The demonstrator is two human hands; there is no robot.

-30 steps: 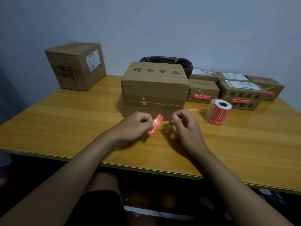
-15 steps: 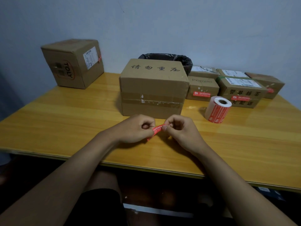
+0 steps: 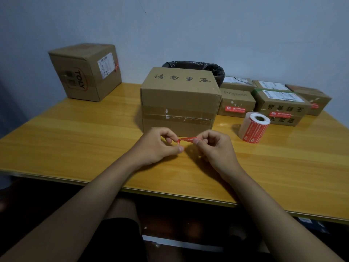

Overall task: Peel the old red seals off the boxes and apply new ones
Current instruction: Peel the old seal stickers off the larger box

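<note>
Head view: crumpled red seal (image 3: pixel 186 139)

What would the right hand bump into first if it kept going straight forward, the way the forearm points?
Probably the big cardboard box. The right hand, pinching a red seal with the left hand, sits just in front of its lower front face, though depth is hard to judge.

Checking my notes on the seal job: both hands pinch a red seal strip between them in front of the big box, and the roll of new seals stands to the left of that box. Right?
Not quite. The head view shows the roll of new seals to the right of the big box, not the left. The rest holds: left hand and right hand pinch the red seal strip in front of it.
</note>
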